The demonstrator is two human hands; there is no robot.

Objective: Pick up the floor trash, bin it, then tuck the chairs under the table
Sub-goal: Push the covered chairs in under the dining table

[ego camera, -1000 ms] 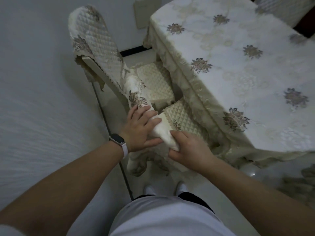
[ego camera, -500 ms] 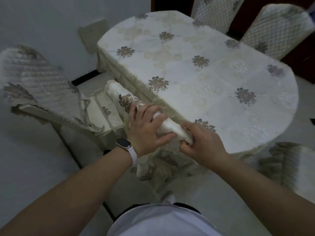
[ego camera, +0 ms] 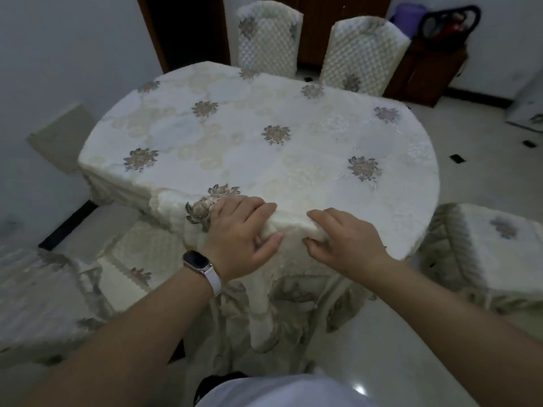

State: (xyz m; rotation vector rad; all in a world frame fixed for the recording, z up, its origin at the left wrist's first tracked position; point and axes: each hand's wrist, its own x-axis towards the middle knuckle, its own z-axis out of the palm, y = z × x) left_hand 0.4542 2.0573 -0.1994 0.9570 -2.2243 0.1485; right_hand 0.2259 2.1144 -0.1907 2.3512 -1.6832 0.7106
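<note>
Half a second ago the chair back (ego camera: 291, 229) stood angled and short of the table (ego camera: 264, 160); now its top rail lies against the table's near edge, the chair's covered frame hanging below the cloth. The grip is unchanged: the left hand (ego camera: 239, 233) curls its fingers over the rail with the thumb on the near side, and the right hand (ego camera: 345, 240) clamps the other end the same way. The view has lifted to a dark bag (ego camera: 449, 22) on a wooden cabinet (ego camera: 426, 71) at top right; something red shows inside, too blurred to name
</note>
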